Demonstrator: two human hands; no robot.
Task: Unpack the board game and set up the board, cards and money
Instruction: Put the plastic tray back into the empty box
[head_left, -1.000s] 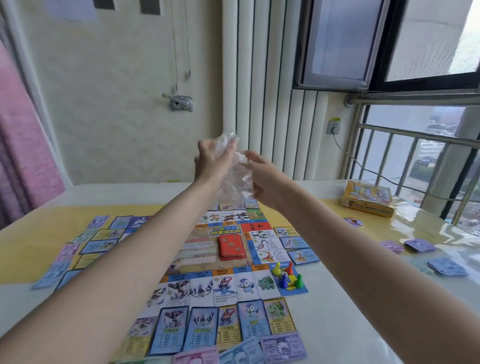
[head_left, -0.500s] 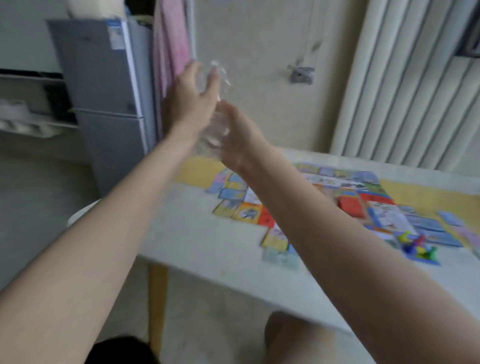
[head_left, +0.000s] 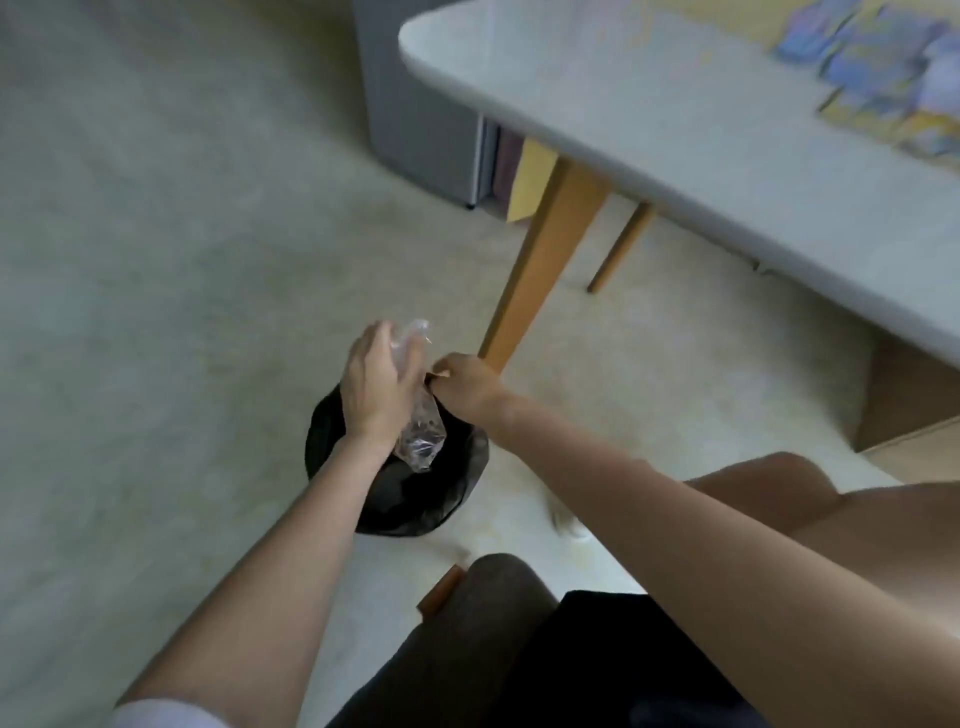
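While above bin (head_left: 415, 499), left hand (head_left: 371, 387) grip round plastic bag (head_left: 421, 431)

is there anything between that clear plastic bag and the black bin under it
Nothing visible does. The plastic bag hangs from the left hand right above the open mouth of the black bin, its lower end already in front of the dark liner. The right hand is at the bag's side, not beneath it.

Black-lined bin (head_left: 415, 499) on pale floor (head_left: 156, 260), centre frame. Desk (head_left: 675, 130) at 2 o'clock, wooden leg (head_left: 540, 270) just beside bin. Grey cabinet (head_left: 415, 114) at 12 o'clock.
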